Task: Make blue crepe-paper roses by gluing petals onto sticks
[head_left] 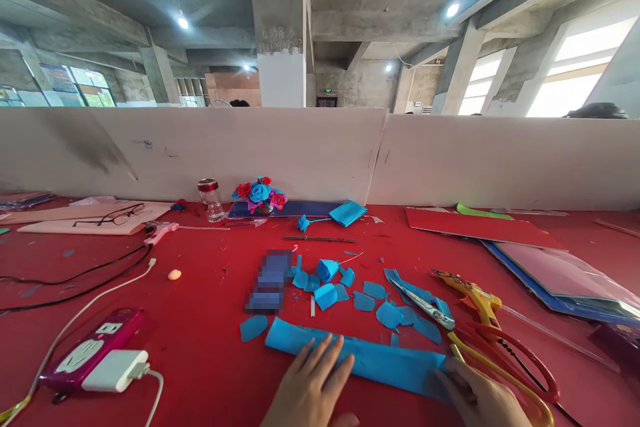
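A long folded strip of blue crepe-like paper (390,361) lies across the red table in front of me. My left hand (311,377) rests flat on its left half, fingers spread. At the strip's right end, the curled fingers of my right hand (480,390) grip the edge; the fingertips are partly hidden. Just beyond the strip lie several cut blue paper petals (364,301) and a partly rolled blue piece (327,271). Scissors (425,307) with red and yellow handles sit beside my right hand, their blades over blue scraps.
A yellow glue gun (475,295) lies right, near stacked coloured sheets (560,273). A blurred phone-like object (270,282) is mid-table. Behind stand paper flowers (260,193) and a glass bottle (212,201). Left are a purple power strip (93,350), white charger (115,370) and cables.
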Available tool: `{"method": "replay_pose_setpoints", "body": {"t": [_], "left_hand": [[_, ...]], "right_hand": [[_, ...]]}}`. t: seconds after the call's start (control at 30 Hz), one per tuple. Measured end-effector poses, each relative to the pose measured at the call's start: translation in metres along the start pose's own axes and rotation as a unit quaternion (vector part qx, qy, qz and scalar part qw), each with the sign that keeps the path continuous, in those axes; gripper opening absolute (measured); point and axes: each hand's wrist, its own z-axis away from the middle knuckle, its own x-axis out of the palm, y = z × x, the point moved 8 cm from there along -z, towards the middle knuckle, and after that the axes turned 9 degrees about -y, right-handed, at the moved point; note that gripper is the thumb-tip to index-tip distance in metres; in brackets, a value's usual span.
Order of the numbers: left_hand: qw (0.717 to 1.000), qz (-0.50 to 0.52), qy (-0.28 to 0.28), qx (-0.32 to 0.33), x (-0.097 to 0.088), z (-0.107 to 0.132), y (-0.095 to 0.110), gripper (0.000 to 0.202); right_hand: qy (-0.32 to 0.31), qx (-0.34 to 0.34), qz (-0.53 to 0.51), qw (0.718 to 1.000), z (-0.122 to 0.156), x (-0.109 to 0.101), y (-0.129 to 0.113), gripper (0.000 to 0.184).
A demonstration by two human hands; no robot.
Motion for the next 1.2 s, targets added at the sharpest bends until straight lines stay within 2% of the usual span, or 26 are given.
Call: {"method": "replay_pose_setpoints", "body": {"t": [0.1, 0.23, 0.4, 0.6, 0.77, 0.97, 1.1, 1.2], "left_hand": [[1.000, -0.018, -0.018, 0.008, 0.015, -0.002, 0.010, 0.065], [0.998, -0.034, -0.052, -0.002, 0.029, 0.002, 0.008, 0.066], [0.998, -0.057, -0.036, -0.005, 0.027, 0.006, 0.009, 0.065], [0.997, -0.062, -0.008, -0.052, 0.025, 0.014, 0.008, 0.061], [0.996, -0.063, -0.010, -0.067, 0.021, 0.017, 0.008, 0.057], [0.984, -0.035, -0.004, -0.173, 0.029, 0.024, 0.009, 0.048], [0.990, -0.028, -0.006, -0.141, 0.026, 0.026, 0.007, 0.047], [0.995, -0.001, -0.016, -0.099, 0.018, 0.027, -0.003, 0.030]], "right_hand": [[0.010, -0.001, 0.012, 1.000, 0.000, 0.000, 0.000, 0.026], [0.033, -0.013, 0.048, 0.998, 0.002, 0.001, -0.002, 0.024], [0.063, -0.031, 0.103, 0.992, 0.002, -0.004, -0.013, 0.025], [0.100, -0.071, 0.138, 0.983, 0.002, -0.016, -0.030, 0.036], [0.103, -0.052, 0.133, 0.984, 0.004, -0.017, -0.025, 0.041], [0.102, -0.048, 0.174, 0.978, 0.004, -0.017, -0.028, 0.045], [0.094, -0.045, 0.200, 0.974, 0.003, -0.015, -0.031, 0.048], [0.116, -0.024, 0.222, 0.968, 0.005, -0.014, -0.025, 0.048]]}}
